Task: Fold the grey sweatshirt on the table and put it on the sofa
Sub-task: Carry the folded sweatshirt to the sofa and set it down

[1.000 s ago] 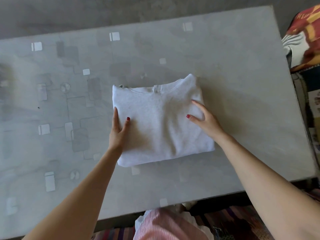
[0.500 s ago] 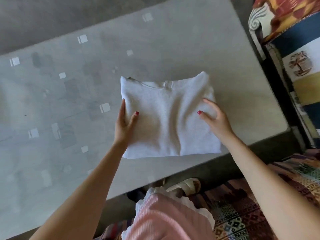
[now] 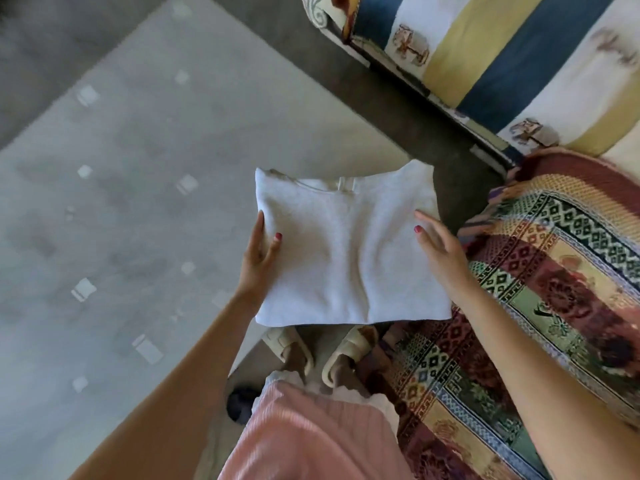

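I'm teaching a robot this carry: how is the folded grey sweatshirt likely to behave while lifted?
Probably floppy: the sweatshirt creases down its middle between the left hand and right hand. Likely light, since each hand holds only an edge. The folds may slip open if a side drops.

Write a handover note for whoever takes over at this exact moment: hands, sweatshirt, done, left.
Left hand: grips the left edge of the folded grey sweatshirt, thumb on top.
Right hand: holds the right edge the same way.
Sweatshirt: folded into a rectangle, lifted, over the table corner and the floor.
Done: folding, pickup.
Left: carry it to the sofa at upper right and set it down.
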